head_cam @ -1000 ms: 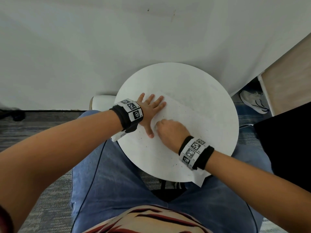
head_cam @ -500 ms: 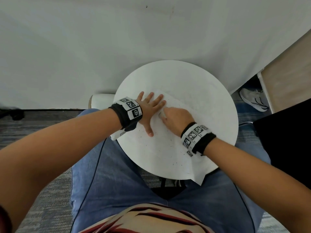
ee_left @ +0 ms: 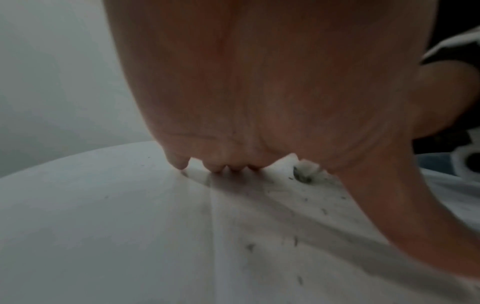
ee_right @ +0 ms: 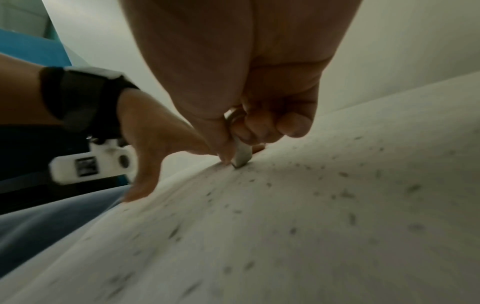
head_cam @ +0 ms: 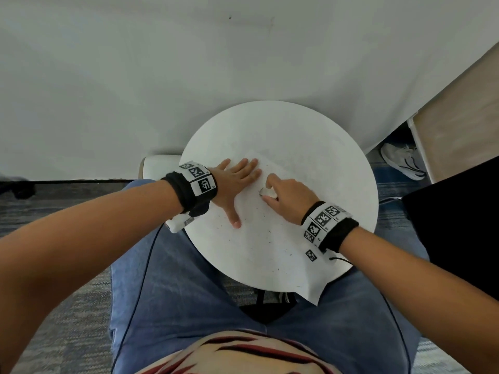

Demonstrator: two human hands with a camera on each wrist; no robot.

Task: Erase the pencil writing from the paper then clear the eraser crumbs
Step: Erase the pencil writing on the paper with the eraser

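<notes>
- A white eraser (head_cam: 267, 192) stands with its lower tip on a sheet of white paper (head_cam: 272, 238), near the sheet's far end, as the right wrist camera shows (ee_right: 241, 153).
- The right hand (head_cam: 289, 195) pinches the eraser between thumb and curled fingers (ee_right: 262, 131), knuckles up, pressing it down onto the sheet.
- The left hand (head_cam: 235, 182) lies flat on the paper just beside the eraser, fingers straight and close together, thumb spread toward the person; its fingertips (ee_left: 179, 162) touch the sheet in the left wrist view.
- Dark eraser crumbs (head_cam: 270, 233) are scattered across the paper, thickest between the two hands and the near edge; more show close up around the eraser's tip (ee_right: 298, 176).
- The paper lies slantwise on a round white table (head_cam: 310, 136), one near corner hanging over the rim above the person's lap.
- Any pencil writing on the sheet is too faint to make out.
- Both wrists carry black bands with square-patterned markers (head_cam: 201, 179).
- The person sits in blue jeans (head_cam: 175, 292), facing a white wall (head_cam: 162, 76); a white shoe (head_cam: 402, 160) lies on the floor at the right.
</notes>
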